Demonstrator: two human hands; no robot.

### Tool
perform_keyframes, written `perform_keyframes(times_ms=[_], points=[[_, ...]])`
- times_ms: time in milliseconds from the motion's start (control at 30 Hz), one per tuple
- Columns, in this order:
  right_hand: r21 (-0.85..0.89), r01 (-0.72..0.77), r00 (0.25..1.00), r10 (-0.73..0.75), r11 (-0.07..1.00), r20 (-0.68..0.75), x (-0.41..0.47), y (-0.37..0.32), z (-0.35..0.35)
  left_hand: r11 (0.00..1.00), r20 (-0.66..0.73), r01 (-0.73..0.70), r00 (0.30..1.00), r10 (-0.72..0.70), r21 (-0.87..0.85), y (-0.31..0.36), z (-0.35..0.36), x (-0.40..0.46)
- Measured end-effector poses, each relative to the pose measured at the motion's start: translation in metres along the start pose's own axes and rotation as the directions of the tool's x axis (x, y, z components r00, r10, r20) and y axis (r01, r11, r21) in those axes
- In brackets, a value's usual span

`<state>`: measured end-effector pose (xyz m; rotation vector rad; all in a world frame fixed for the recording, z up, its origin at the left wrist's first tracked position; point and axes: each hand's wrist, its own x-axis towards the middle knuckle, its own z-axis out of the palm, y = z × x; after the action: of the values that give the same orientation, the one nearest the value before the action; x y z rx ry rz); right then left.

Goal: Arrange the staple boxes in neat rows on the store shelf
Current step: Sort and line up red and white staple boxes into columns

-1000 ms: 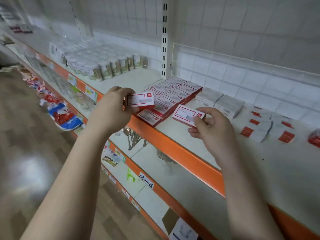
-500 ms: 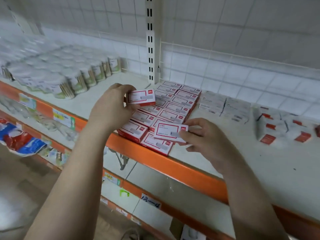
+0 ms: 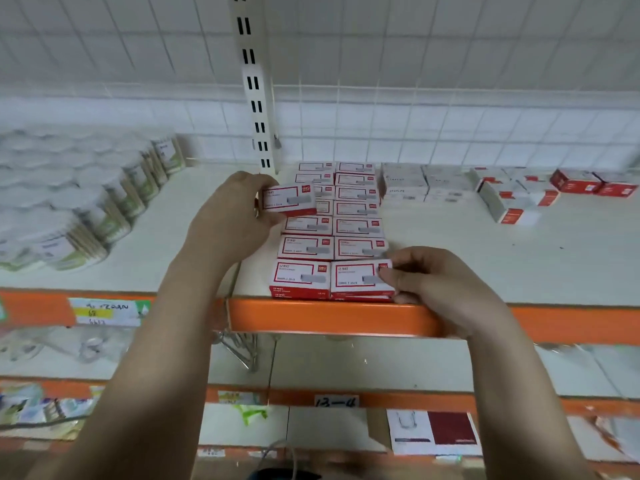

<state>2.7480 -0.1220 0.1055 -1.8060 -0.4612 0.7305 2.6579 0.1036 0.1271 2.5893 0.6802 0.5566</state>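
We see red-and-white staple boxes [image 3: 337,216] laid flat in two columns running from the back grid wall [image 3: 450,133] to the front lip of the shelf [image 3: 519,265]. Each lid is white with a red frame, a small red logo at one corner and a grey patch; print is too blurred to read. The side walls are red.

Our left hand [image 3: 228,216] grips one loose box [image 3: 289,199] by its left end, fingers closed around it, holding it raised and slightly tilted above the left column. Our right hand [image 3: 440,285] pinches the front right box [image 3: 362,279] at its right end, thumb on the lid, other fingers under or beside it. This box sits on top of another one at the very front, just beside the front left box [image 3: 300,276].

To the right stand pale grey boxes [image 3: 426,185] in a block touching the red columns at the back, then scattered white-and-red cartons [image 3: 512,199], some tipped over. To the left, well apart, clear tubs [image 3: 79,209] packed with thin sticks stand in rows.

The orange shelf edge [image 3: 329,318] runs directly under the front boxes. Bare shelf lies open left of the columns and right of our right hand. A slotted upright [image 3: 254,84] rises behind the left column.
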Motion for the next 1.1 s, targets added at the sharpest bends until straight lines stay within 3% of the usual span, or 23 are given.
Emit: perform_keyframes(times_ms=[267, 500, 900, 1100], points=[[-0.08, -0.029, 0.999, 0.026, 0.996, -0.035, -0.001, -0.006, -0.004, 0.999, -0.016, -0.027, 1.0, 0.026, -0.022, 0.004, 0.005, 0.006], [-0.369, 0.044, 0.99, -0.091, 0.929, -0.11, 0.005, -0.004, -0.003, 1.0, -0.03, -0.001, 1.0, 0.001, -0.009, 0.003, 0.009, 0.013], [-0.415, 0.076, 0.957, -0.182, 0.907, -0.224, 0.04, -0.016, -0.021, 0.999, -0.001, 0.016, 1.0, -0.016, -0.042, 0.003, 0.009, 0.063], [-0.483, 0.044, 0.959, -0.172, 0.875, -0.224, 0.065, -0.018, -0.024, 0.997, 0.081, 0.039, 0.996, -0.034, -0.061, 0.003, 0.026, 0.111]])
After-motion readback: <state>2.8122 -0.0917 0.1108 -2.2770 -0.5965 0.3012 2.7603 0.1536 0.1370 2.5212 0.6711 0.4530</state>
